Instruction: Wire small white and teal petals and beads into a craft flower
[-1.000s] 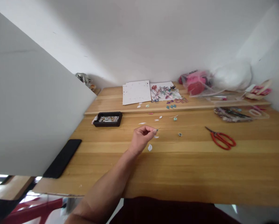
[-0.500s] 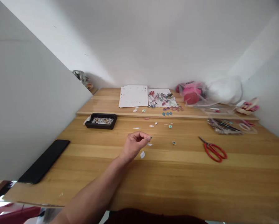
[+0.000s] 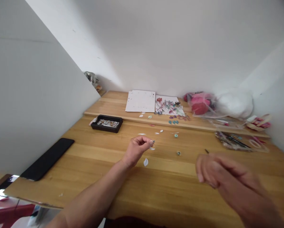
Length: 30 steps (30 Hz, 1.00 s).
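Note:
Over the middle of the table my left hand [image 3: 136, 150] pinches a small piece with a dark bluish tip [image 3: 153, 142] between thumb and fingertips; most of it is hidden. Under those fingertips is a white leaf-shaped cutout [image 3: 152, 148], and nearer to me another white leaf cutout [image 3: 146, 162] with a dark line. My right hand [image 3: 224, 177] is at the right, fingers curled and smeared by motion. It covers the red-handled scissors, of which only the dark tip [image 3: 206, 151] shows. I cannot make out whether it touches them.
A black tray of beads [image 3: 107, 123] and a black phone-like slab [image 3: 48, 158] are at the left. White paper sheets [image 3: 140, 101] and wire flowers [image 3: 170, 107] rest on the back ledge. Small spools [image 3: 178, 153] and a tool box [image 3: 239, 142] are to the right.
My right hand has come into view from the lower right and now covers the scissors. My left hand keeps its pinch in nearly the same place. The camera view has shifted slightly.

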Each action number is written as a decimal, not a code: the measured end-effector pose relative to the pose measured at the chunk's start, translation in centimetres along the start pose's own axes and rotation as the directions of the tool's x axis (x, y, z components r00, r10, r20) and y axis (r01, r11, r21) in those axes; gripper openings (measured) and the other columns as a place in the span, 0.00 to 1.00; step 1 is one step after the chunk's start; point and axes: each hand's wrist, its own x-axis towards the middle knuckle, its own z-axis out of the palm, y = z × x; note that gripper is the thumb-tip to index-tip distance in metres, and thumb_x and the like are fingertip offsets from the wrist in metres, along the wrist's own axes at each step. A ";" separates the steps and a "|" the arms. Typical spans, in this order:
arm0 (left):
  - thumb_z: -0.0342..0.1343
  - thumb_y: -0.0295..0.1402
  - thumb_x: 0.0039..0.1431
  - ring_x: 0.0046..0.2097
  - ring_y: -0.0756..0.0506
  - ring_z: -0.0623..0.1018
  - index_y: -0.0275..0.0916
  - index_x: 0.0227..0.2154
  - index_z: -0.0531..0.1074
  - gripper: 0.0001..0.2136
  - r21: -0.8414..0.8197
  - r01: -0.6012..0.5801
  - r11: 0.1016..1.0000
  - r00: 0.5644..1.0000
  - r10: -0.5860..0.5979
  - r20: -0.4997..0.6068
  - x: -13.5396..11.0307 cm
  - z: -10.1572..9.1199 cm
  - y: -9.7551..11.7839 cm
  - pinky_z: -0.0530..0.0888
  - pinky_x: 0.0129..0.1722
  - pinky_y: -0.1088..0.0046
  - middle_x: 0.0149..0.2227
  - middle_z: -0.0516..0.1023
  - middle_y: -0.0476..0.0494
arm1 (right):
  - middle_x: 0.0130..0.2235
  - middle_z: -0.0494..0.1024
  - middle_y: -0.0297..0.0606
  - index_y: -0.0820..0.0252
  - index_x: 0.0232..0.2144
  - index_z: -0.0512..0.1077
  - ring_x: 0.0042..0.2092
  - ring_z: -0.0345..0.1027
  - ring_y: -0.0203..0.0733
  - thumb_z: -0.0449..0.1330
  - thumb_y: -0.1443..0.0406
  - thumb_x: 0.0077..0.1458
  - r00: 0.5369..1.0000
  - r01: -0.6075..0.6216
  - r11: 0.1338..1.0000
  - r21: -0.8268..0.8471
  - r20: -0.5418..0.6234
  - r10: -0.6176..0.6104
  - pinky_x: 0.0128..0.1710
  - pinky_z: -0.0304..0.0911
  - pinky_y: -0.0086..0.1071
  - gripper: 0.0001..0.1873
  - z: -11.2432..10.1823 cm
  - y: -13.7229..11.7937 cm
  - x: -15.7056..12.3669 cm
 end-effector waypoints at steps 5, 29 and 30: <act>0.70 0.41 0.50 0.32 0.50 0.76 0.36 0.26 0.78 0.13 -0.012 -0.001 1.000 1.000 0.001 0.010 0.0 0.1 -0.3 0.71 0.38 0.73 0.28 0.81 0.46 | 0.18 0.62 0.33 0.56 0.18 0.68 0.22 0.56 0.36 0.52 0.48 0.67 0.978 -0.192 0.976 0.101 0.103 0.181 0.22 0.53 0.34 0.29 3.5 3.6 0.0; 0.71 0.39 0.48 0.32 0.50 0.77 0.36 0.27 0.78 0.12 -0.129 -0.090 0.988 0.996 0.092 0.015 0.3 0.0 -0.1 0.73 0.39 0.72 0.28 0.81 0.47 | 0.55 0.75 0.45 0.57 0.51 0.68 0.56 0.67 0.50 0.60 0.66 0.60 0.829 0.306 0.868 -0.391 0.558 -0.040 0.57 0.59 0.48 0.16 11.5 7.0 -0.1; 0.71 0.39 0.48 0.32 0.50 0.77 0.36 0.27 0.78 0.12 -0.124 -0.086 0.989 0.996 0.089 0.019 0.3 0.1 -0.1 0.73 0.39 0.72 0.28 0.81 0.47 | 0.55 0.75 0.45 0.57 0.51 0.68 0.56 0.67 0.50 0.60 0.65 0.60 0.830 0.308 0.863 -0.400 0.556 -0.038 0.58 0.58 0.48 0.16 11.6 7.2 0.3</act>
